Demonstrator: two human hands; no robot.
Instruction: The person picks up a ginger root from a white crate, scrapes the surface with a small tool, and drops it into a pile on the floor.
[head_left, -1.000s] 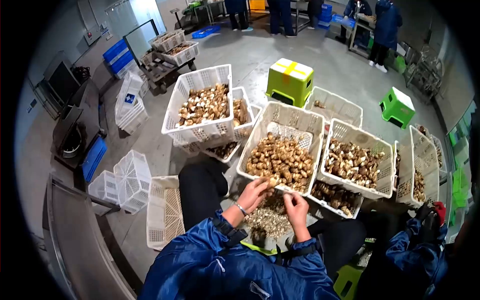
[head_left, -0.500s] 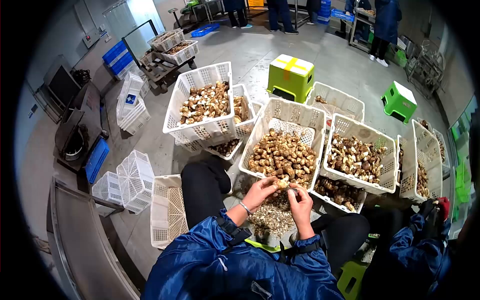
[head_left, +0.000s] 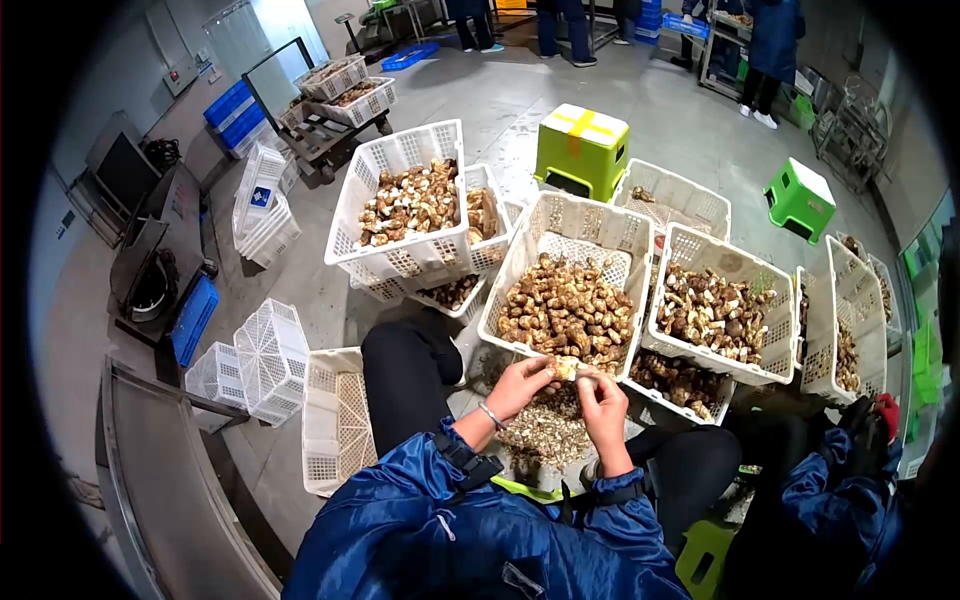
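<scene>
Between the fingertips of my left hand (head_left: 520, 388) is a pale, brown-stained mushroom (head_left: 565, 368). My right hand (head_left: 604, 408) is closed in a pinch at the mushroom's right side. Something small seems to be in its fingers, too small to make out. Both hands are just over the near rim of a white perforated crate (head_left: 498, 290) with a heap of brown mushrooms (head_left: 565, 312) in it. Below the hands lies a pile of pale trimmings (head_left: 545, 435), partly covered by the hands and sleeves.
Mushroom crates stand left (head_left: 345, 235) and right (head_left: 665, 330) of the middle one. Ahead is a green stool (head_left: 582, 155). An empty crate (head_left: 312, 430) stands by my left leg. A co-worker's gloved hands (head_left: 870, 425) are at far right. Other people stand at the back.
The mushroom in my left hand has turned a little and shows more of its pale side. My right hand's fingers have shifted slightly against it.
</scene>
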